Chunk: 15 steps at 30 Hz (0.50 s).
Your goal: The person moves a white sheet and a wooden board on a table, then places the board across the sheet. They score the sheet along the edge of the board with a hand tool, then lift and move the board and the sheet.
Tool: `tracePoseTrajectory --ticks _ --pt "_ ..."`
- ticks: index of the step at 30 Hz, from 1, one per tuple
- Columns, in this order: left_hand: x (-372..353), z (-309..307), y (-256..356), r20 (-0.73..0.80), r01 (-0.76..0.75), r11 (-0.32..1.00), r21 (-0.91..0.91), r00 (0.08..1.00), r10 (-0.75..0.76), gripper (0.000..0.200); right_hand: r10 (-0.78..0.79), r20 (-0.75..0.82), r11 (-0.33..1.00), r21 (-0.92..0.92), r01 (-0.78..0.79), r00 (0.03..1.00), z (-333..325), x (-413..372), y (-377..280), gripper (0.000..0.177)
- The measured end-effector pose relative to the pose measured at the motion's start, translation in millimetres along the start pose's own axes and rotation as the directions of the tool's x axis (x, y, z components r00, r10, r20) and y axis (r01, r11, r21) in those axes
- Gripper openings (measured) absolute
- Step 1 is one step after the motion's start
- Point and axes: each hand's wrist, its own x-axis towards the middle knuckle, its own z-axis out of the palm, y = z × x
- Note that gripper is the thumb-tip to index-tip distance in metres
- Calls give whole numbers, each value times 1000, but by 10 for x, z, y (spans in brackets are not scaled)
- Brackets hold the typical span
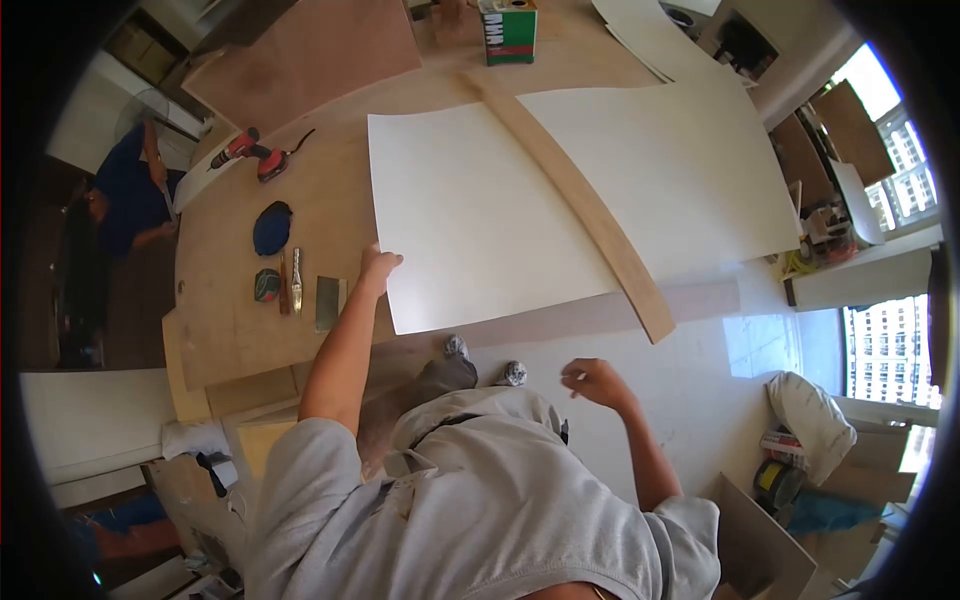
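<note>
A large white sheet (pixel 470 220) lies over the wooden table (pixel 220 330), its right part reaching toward the windows. My left hand (pixel 378 266) grips the sheet's left edge, thumb on top. Across the sheet runs a long wooden strip (pixel 570 190), its near end sticking out past the sheet's front edge. My right hand (pixel 592 381) hangs over the floor, left of the strip's near end and apart from it, with its fingers bent; whether they hold anything is too small to tell.
Left of the sheet are a red drill (pixel 235 148), a blue round item (pixel 272 228), a tape measure (pixel 267 285) and a scraper (pixel 327 303). A green can (pixel 509 32) stands at the back. Another person (pixel 135 205) is at far left.
</note>
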Motion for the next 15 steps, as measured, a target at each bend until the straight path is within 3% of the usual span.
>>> tracePoseTrajectory --ticks 1,2,3,5,6,8,11,15 --pt "41 -6 -37 -7 -14 1000 20 1000 14 38 73 -189 995 -54 -84 979 -157 -141 -45 25" --pt "107 -23 -63 10 -2 999 -44 1000 3 37 -97 -365 982 -189 28 926 -293 -178 168 28" --pt "221 -17 -68 31 12 994 -107 999 -8 36 -12 -479 962 -244 -120 878 -440 -229 124 37" --pt "435 8 -54 36 18 986 -164 999 -12 33 -87 -630 851 -450 -271 772 -633 -287 74 58" --pt "550 7 -36 1 9 988 -156 1000 -9 32 -43 -662 838 -432 -334 748 -708 -238 112 78" --pt "920 -95 -176 -52 -106 992 69 993 110 34 15 -729 736 -455 -501 684 -809 -4 264 106" --pt "1035 -19 42 -137 -133 991 13 981 134 39 118 -737 645 -452 -615 665 -877 213 302 128" --pt "1660 -2 -114 -144 -53 998 -34 988 47 44 187 -725 598 -451 -662 662 -1052 535 336 137"
